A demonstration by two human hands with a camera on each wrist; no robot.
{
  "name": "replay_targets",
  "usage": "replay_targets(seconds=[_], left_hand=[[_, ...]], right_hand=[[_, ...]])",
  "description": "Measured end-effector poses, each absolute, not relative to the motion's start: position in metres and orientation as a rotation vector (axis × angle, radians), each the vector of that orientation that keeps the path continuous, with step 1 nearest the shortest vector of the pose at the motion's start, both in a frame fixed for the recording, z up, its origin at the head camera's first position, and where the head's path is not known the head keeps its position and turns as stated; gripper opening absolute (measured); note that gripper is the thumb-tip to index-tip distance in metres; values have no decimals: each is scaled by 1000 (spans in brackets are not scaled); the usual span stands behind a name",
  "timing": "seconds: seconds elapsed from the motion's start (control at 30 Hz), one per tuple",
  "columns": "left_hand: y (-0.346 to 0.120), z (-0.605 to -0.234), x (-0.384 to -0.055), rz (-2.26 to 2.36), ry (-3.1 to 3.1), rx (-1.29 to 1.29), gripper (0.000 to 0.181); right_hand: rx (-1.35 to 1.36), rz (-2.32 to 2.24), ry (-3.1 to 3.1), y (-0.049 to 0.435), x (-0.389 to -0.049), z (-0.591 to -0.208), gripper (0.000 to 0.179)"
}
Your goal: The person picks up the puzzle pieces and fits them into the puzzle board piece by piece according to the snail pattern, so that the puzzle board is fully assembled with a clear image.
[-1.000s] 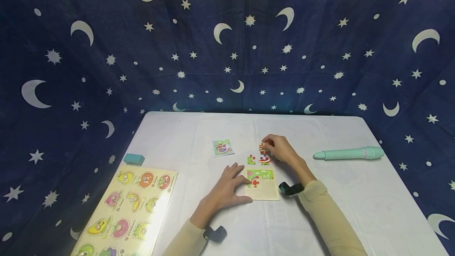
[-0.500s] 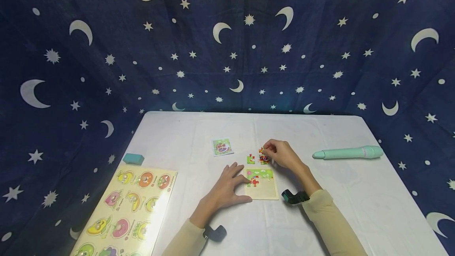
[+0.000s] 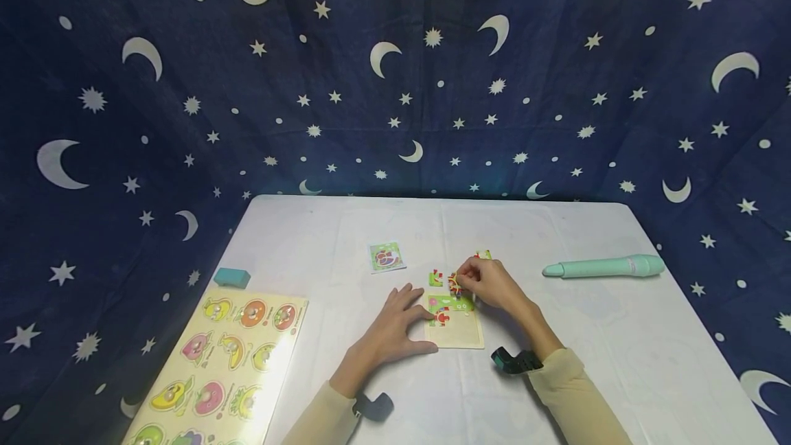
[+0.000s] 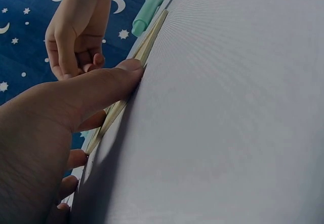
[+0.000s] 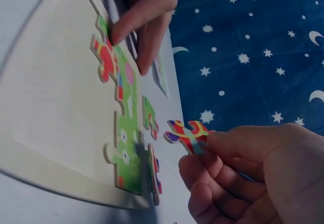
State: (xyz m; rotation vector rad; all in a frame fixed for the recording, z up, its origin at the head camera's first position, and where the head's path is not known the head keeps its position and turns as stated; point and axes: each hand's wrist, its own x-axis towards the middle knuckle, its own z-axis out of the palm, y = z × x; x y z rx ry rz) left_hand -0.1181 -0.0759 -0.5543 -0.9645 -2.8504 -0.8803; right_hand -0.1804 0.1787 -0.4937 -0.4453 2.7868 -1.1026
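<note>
A wooden jigsaw tray (image 3: 466, 338) lies on the table, with green pieces (image 3: 454, 303) along its far side and a red piece (image 5: 105, 62) at its left. My left hand (image 3: 395, 328) rests at the tray's left side, fingers spread. Its index fingertip touches the tray by the red piece, and the thumb (image 4: 114, 82) lies along the near edge. Just beyond the tray, my right hand (image 3: 494, 287) pinches a red, yellow and blue puzzle piece (image 5: 190, 135) between thumb and fingers, raised above the table. A loose green-and-red piece (image 3: 435, 279) lies beyond the tray.
Another loose piece (image 3: 484, 254) shows behind my right hand, and one (image 5: 154, 176) lies past the tray edge. A picture card (image 3: 387, 257) is further back. A fruit puzzle board (image 3: 235, 369) and teal block (image 3: 233, 277) lie left, a mint-green pen-shaped object (image 3: 604, 266) right.
My right hand has come nearer to the tray with the pinched piece, uncovering a loose piece behind it. My left hand stays in place on the tray.
</note>
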Motion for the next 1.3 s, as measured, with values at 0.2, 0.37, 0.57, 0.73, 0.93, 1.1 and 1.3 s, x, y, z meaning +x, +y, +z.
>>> replay_targets(seconds=[0.2,0.37,0.57,0.73,0.93,1.1,1.3], left_hand=[[-76,-554,-118,-893,-2851,-960,49],[-76,-555,-118,-897,-2857,-956,49],[-76,-554,-117,-896,-2856,-958,49],[-76,-554,-117,-890,-2850,-959,49],[-76,-554,-117,-900,-2859,-956,49],[-76,-554,-117,-904,-2860,-955,49],[-76,-554,-117,-908,-2849,-959,49]], right_hand=[[-438,-1098,2783,178,-171,-496,7],[-424,-1080,2771,178,-162,-501,7],[-446,-1107,2751,176,-152,-507,4],[-480,-1121,2734,175,-146,-512,4],[-498,-1129,2712,174,-140,-515,7],[-522,-1054,2773,172,-137,-519,9],[-524,-1006,2809,170,-136,-521,10]])
